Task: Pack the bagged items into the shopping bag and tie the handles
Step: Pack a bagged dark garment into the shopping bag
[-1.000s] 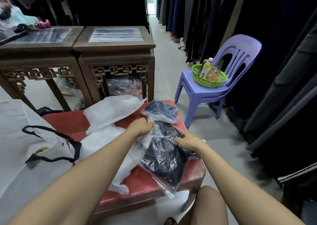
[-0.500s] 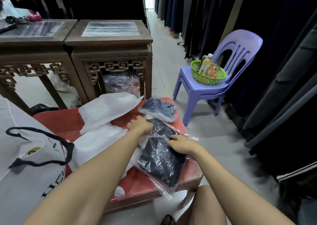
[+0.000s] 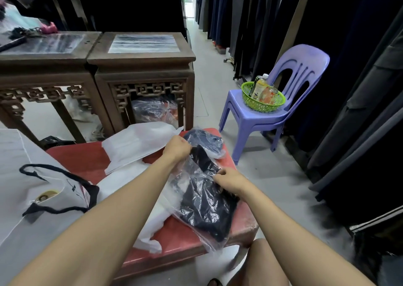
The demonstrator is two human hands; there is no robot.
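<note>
In the head view, both hands work on the large bagged garment (image 3: pixel 207 203), a dark cloth inside clear plastic that lies on the right part of the red tabletop (image 3: pixel 87 159). The left hand (image 3: pixel 177 147) has its fingers curled round the upper end of the plastic. The right hand (image 3: pixel 229 180) pinches the plastic at the middle of the package, near its right edge. The lower end of the package hangs a little over the front edge of the tabletop.

A small bagged item (image 3: pixel 205 139) lies just behind the left hand, close to the far corner. The shopping bag (image 3: pixel 13 231), pale with black handles (image 3: pixel 58 209), lies flat at the left, well apart from both packages, and its mouth looks closed. Some white wrappers (image 3: pixel 139 144) lie between.

I think the packing is not yet begun. The plastic is smooth and loose, so the garment may slide out of the grip when it is lifted. A wide movement of the left hand may push the small bagged item off the corner. The flat shopping bag may also need one hand to open it.
</note>
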